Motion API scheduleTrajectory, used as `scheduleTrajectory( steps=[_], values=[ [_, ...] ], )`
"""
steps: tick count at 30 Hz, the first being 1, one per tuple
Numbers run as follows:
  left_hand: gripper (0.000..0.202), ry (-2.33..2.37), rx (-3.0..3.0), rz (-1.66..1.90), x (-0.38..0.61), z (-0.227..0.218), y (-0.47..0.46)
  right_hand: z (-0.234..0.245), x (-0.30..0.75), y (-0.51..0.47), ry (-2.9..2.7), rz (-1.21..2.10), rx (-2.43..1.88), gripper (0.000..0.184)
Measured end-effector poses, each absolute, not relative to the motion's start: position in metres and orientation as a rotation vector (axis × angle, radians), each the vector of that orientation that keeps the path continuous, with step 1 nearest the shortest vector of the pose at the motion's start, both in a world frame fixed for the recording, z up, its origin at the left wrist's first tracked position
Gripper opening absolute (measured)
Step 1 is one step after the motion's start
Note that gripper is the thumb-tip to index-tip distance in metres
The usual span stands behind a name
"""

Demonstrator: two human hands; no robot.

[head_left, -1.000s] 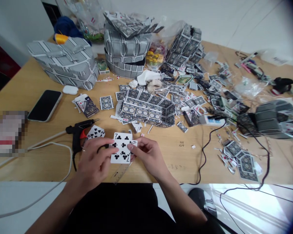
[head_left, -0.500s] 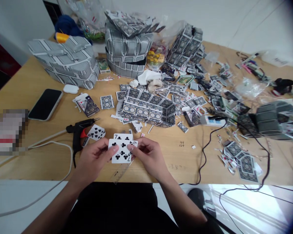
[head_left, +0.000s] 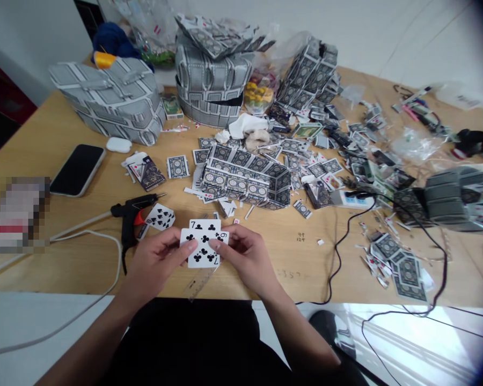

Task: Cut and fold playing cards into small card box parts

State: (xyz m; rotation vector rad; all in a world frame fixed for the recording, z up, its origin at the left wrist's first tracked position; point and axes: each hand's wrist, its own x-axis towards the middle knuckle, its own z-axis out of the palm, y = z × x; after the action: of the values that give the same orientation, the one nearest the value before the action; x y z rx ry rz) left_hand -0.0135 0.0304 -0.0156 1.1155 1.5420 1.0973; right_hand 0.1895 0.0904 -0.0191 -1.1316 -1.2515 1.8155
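Between my two hands are overlapping playing cards (head_left: 204,261), clubs face up, one laid across another. My left hand (head_left: 155,261) pinches their left side, thumb on top and fingers behind. On the right side my right hand (head_left: 249,257) grips them the same way. Beneath the cards a clear ruler (head_left: 201,283) lies partly covered on the table. A black glue gun (head_left: 129,217) with an orange trigger rests left of my left hand, beside a spades card (head_left: 161,216). Beyond my hands stands an open box made of patterned cards (head_left: 245,179).
Large woven card pieces (head_left: 110,102) stand along the back. A phone (head_left: 78,170) lies at the left. Loose cards and scraps (head_left: 326,169) cover the right, where a black cable (head_left: 338,246) runs over the table (head_left: 273,230) and its front edge. Another card piece (head_left: 459,198) sits far right.
The view has shifted slightly. Both hands keep the same hold on the cards, with no clear movement of the cards between them.
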Motion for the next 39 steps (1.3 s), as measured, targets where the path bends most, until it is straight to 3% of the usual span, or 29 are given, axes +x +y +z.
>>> scheduleTrajectory(
  steps=[15,39],
  values=[
    [0.029,1.519,1.094,1.061,-0.011,-0.009,0.034,-0.015,0.193,0.094,-1.264,1.761,-1.152,0.031],
    [0.017,1.404,0.969,1.131,-0.010,-0.020,0.027,-0.012,0.193,0.093,-1.231,1.751,-1.148,0.023]
  ],
)
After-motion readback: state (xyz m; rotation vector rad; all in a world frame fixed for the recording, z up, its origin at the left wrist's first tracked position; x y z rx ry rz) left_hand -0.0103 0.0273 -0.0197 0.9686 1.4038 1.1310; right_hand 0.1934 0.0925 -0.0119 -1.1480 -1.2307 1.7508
